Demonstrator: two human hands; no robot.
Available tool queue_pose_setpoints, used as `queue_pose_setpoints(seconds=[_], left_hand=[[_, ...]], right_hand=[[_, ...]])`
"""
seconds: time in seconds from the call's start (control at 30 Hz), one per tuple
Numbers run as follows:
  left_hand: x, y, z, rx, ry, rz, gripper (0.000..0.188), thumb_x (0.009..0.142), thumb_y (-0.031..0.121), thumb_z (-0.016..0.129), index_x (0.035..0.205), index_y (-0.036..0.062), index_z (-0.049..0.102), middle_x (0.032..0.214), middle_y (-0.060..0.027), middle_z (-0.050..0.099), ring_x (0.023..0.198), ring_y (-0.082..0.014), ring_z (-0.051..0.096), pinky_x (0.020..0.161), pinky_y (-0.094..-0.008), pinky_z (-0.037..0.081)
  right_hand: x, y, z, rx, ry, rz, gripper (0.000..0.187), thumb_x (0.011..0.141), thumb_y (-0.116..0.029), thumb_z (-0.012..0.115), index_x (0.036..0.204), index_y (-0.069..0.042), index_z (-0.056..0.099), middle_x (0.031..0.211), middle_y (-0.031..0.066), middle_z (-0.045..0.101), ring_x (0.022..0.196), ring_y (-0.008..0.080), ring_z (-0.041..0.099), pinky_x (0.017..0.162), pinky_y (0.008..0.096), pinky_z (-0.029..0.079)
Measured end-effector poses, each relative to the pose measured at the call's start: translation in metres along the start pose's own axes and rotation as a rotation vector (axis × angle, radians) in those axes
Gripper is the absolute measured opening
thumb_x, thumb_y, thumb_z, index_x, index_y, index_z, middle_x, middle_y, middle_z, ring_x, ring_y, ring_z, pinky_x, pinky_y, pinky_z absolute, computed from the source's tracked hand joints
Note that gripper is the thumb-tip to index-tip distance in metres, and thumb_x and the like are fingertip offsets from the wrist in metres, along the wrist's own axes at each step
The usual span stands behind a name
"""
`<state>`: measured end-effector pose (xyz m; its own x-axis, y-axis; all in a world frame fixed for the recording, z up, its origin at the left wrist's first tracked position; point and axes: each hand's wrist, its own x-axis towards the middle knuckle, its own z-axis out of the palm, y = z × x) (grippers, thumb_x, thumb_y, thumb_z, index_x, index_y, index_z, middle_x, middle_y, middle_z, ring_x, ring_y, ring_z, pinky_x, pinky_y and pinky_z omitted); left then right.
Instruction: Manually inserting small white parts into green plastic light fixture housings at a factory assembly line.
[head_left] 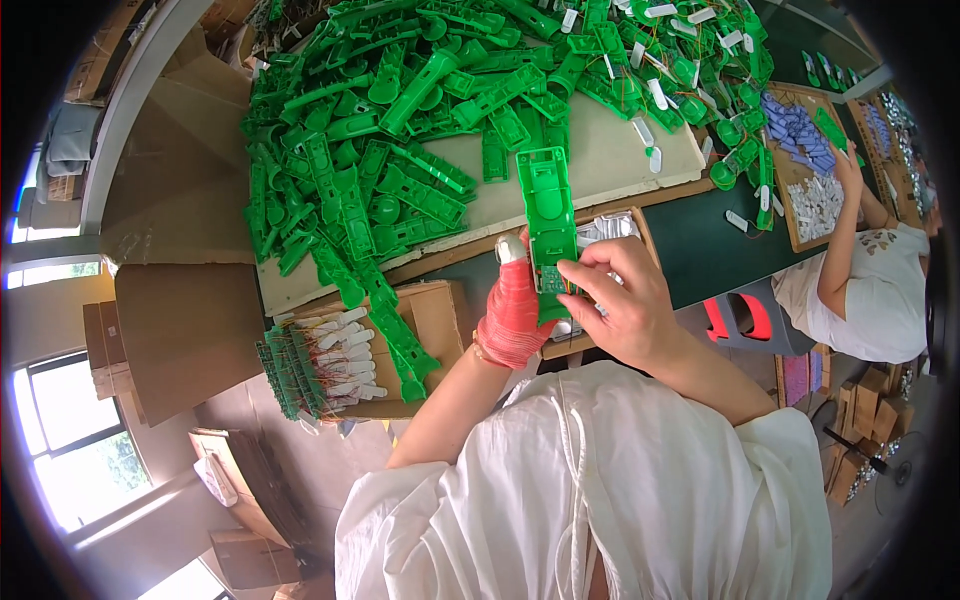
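Observation:
My left hand [510,312], in a red wrapped glove with a whitish cover on the thumb tip, grips a long green plastic housing [547,192]. The housing's open, ribbed side faces up and its far end points away from me. A small green circuit board [551,280] sits in its near part. Thumb and forefinger of my right hand [635,305] close on the board's right edge; the fingertips partly hide what they pinch. Behind my hands, a carton [648,236] of silvery-white parts stands against the table edge.
A heap of green housings [400,130] covers the table [640,190]. Wired assemblies with white pieces [655,95] lie at far right. At left, a cardboard box [440,310] holds circuit boards with white connectors [345,350]. A co-worker [860,280] sits right, near a tray of parts [815,205].

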<state>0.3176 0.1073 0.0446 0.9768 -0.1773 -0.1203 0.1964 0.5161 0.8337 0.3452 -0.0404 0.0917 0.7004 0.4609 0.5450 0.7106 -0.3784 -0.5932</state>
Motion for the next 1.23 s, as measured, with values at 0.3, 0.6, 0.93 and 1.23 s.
queue_pose_setpoints(seconds=[0.3, 0.6, 0.93, 1.23], left_hand=[[-0.01, -0.006, -0.018, 0.666, -0.039, 0.068, 0.069, 0.082, 0.06, 0.043, 0.13, 0.012, 0.032, 0.111, -0.0054, 0.05, 0.099, -0.0185, 0.052, 0.083, -0.0318, 0.045], [-0.013, -0.006, -0.011, 0.148, -0.021, -0.027, 0.066, 0.083, 0.058, 0.045, 0.13, 0.0145, 0.032, 0.111, -0.0039, 0.05, 0.1, -0.0164, 0.051, 0.082, -0.03, 0.046], [-0.019, -0.003, 0.0, 0.024, 0.034, -0.087, 0.055, 0.083, 0.05, 0.049, 0.125, 0.0159, 0.036, 0.109, -0.0025, 0.049, 0.097, -0.0158, 0.051, 0.079, -0.0299, 0.046], [-0.013, -0.004, 0.0, 0.28, 0.027, -0.037, 0.055, 0.083, 0.046, 0.05, 0.125, 0.0142, 0.036, 0.113, -0.0034, 0.049, 0.1, -0.0178, 0.051, 0.083, -0.0307, 0.045]], right_hand=[[0.002, -0.018, -0.001, -0.207, -0.08, -0.067, 0.036, 0.056, 0.0, 0.07, 0.091, -0.001, 0.059, 0.085, 0.0063, 0.049, 0.071, 0.0203, 0.05, 0.061, 0.0316, 0.043], [-0.001, -0.019, 0.006, -0.055, -0.087, 0.032, 0.035, 0.055, 0.001, 0.072, 0.088, -0.001, 0.059, 0.084, 0.0057, 0.049, 0.073, 0.0199, 0.051, 0.062, 0.0304, 0.044], [-0.009, -0.016, 0.006, -0.158, -0.025, 0.009, 0.035, 0.053, -0.004, 0.073, 0.086, -0.005, 0.061, 0.086, 0.0031, 0.05, 0.076, 0.0195, 0.05, 0.066, 0.0314, 0.04], [-0.009, -0.022, 0.002, -0.224, -0.034, 0.046, 0.034, 0.054, -0.012, 0.074, 0.087, -0.01, 0.063, 0.089, 0.0013, 0.051, 0.082, 0.0213, 0.049, 0.075, 0.0389, 0.035]])
